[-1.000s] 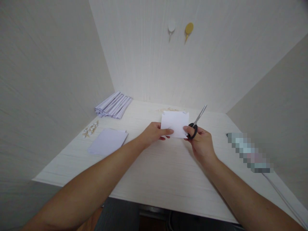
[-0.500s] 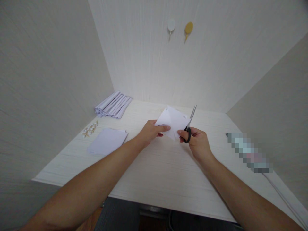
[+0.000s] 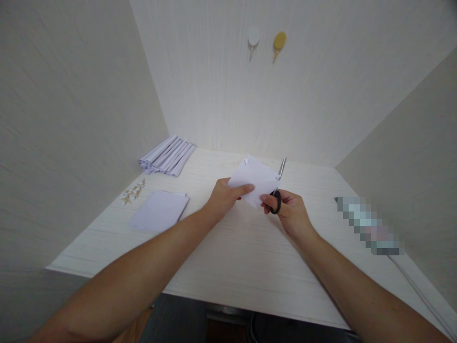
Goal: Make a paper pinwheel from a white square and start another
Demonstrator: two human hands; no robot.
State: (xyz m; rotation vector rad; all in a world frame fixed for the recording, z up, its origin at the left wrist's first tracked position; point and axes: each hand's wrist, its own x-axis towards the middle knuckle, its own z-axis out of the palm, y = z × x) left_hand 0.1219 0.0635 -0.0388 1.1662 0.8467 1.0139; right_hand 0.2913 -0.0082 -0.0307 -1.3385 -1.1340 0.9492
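Note:
My left hand [image 3: 228,194] is closed on the left side of a white sheet of paper [image 3: 257,170], thumb on top and fingers underneath. The paper is held above the table, with small cuts or folds near its upper left and right corners. Black-handled scissors [image 3: 275,202] are in my right hand [image 3: 291,207], their metal blades pointing away past the paper's right corner. The blades look closed together and partly hidden by the paper. My right thumb lies close to the paper's lower right edge; whether it grips the paper I cannot tell.
Left on the white table [image 3: 228,267] lie a stack of white paper [image 3: 159,210], a bundle of rolled paper [image 3: 167,156] and a cluster of small white-tipped pieces [image 3: 133,192]. A blurred-out object [image 3: 369,226] with a cable lies at right. Two hooks, white [image 3: 253,37] and yellow [image 3: 279,42], are on the back wall.
The scissor blades have come together and tilted slightly left. The paper has shifted and now looks flatter, its middle crease less distinct. My right hand has moved a little left.

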